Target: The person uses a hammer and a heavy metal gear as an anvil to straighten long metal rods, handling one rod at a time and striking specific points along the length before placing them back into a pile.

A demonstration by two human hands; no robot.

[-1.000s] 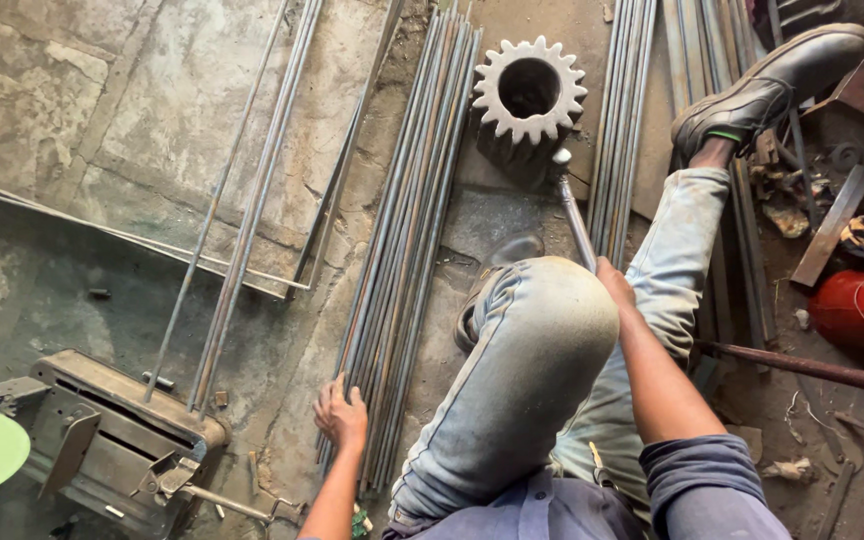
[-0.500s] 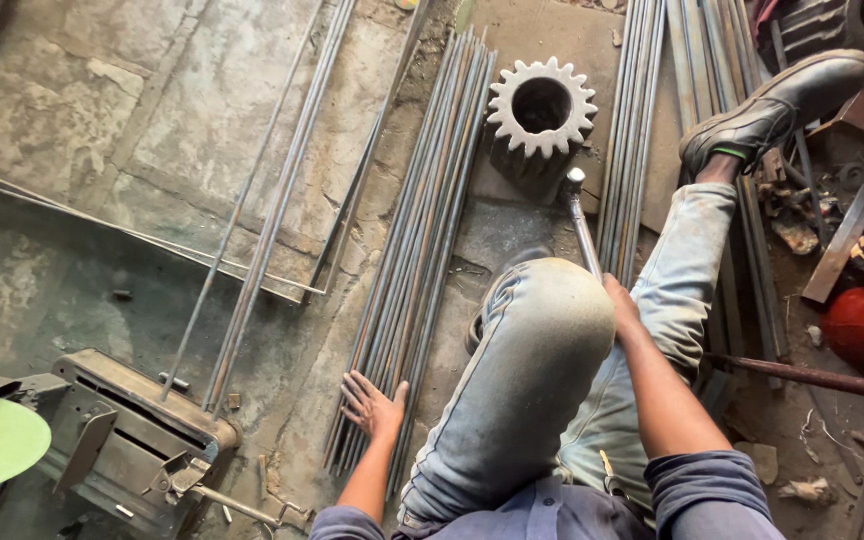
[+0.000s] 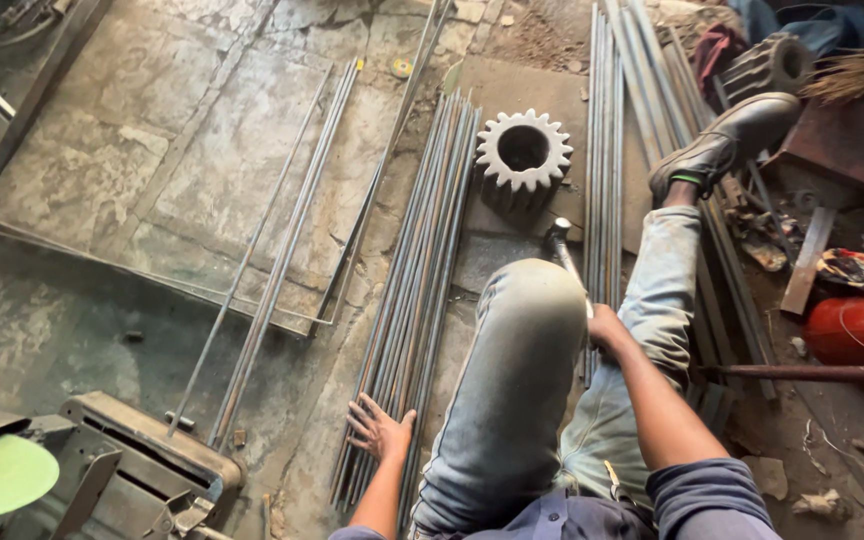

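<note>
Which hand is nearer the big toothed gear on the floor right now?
Right. The right hand holds a hammer whose head sits just below the gear. The left hand lies flat on the rod bundle, much farther back.

Left hand (image 3: 380, 428) rests on the rod bundle (image 3: 417, 280); bare stone floor (image 3: 202, 150) lies open to its left; cut-off saw (image 3: 102, 470) blocks the near-left; raised knee (image 3: 527, 330) and gear (image 3: 523, 152) obstruct the right
</note>
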